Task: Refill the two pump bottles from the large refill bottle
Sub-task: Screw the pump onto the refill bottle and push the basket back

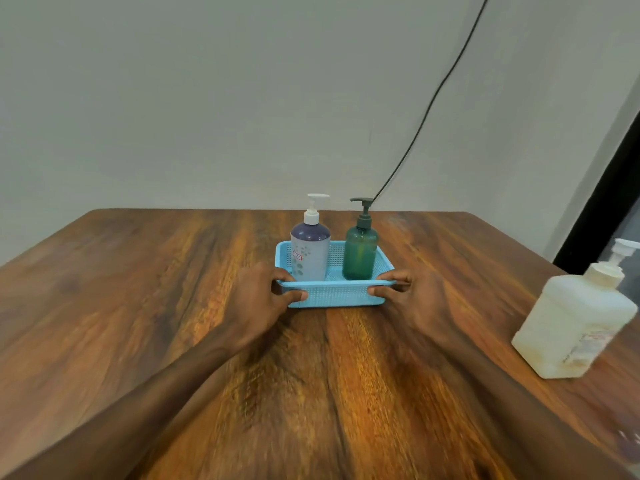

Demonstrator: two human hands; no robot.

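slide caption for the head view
Left hand and right hand grip blue basket holding purple pump bottle and green pump bottle; large refill bottle stands apart.

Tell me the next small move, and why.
Probably slide the blue perforated plastic basket closer: left hand and right hand pinch its near corners, the lilac white-pump bottle and green dark-pump bottle inside have pumps on, and the large white refill bottle sits untouched at right.

light blue basket (332,295), green bottle (360,252), brown streaked wood-grain table (173,289)
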